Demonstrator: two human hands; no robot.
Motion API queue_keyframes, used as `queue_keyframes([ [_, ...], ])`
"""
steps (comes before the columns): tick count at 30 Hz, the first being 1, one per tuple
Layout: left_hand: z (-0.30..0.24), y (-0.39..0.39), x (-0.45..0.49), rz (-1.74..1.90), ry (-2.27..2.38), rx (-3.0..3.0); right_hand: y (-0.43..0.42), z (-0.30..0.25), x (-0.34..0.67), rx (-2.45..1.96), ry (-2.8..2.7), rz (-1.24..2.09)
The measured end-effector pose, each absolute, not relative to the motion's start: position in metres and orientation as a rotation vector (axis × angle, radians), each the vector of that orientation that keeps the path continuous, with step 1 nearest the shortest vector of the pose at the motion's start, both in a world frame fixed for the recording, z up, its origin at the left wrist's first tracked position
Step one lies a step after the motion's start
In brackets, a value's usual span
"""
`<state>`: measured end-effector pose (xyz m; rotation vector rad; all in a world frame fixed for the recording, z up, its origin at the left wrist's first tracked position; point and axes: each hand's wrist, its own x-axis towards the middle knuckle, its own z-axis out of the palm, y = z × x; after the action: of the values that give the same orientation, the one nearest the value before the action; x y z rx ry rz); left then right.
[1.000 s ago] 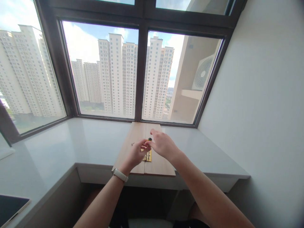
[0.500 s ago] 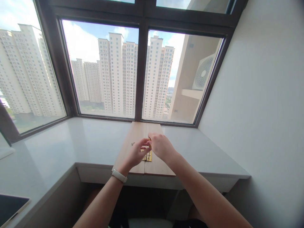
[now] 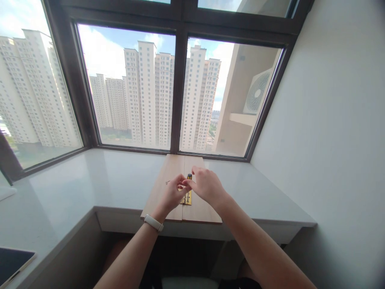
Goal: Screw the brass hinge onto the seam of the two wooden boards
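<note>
Fingers of the left hand (image 3: pixel 173 192) were drawn together in a pinch around the lower part of a black-and-yellow handle (image 3: pixel 189 176), whose dark top showed above them. The right hand (image 3: pixel 207 184) came in from the right with its thumb and forefinger parted, one on either side of the handle; the forefinger was clear of the top, and whether the thumb touched the side could not be told. The handle's lower end was hidden behind the left fingers.

Just nearer than the handle, a yellow hinge (image 3: pixel 188 198) lay near the seam between a left board (image 3: pixel 168 166) and a right board (image 3: pixel 204 210), partly covered by the left hand. Small screws (image 3: pixel 167 182) lay on the left board, just left of the left fingers. Both boards rested side by side on a white sill (image 3: pixel 126 176), their far ends near the dark window frame (image 3: pixel 177 92). A pale wristband (image 3: pixel 153 223) circled the left wrist. At the near left lay a dark-faced flat device (image 3: pixel 15 263).
</note>
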<state>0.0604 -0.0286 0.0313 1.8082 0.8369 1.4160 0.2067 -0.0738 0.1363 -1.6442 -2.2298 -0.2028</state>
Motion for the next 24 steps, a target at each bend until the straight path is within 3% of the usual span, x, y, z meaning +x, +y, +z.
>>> queue_keyframes([
  [8,0.034,-0.031,0.064,1.39,0.846,1.834,-0.072,0.127,0.196,-1.715,-2.223,-0.244],
  [19,0.037,-0.028,0.053,1.221,0.598,1.786,-0.067,0.13,0.21,-1.289,-2.462,-0.029],
  [24,0.034,-0.03,0.056,1.341,0.751,1.858,-0.072,0.137,0.21,-1.479,-2.284,-0.051],
])
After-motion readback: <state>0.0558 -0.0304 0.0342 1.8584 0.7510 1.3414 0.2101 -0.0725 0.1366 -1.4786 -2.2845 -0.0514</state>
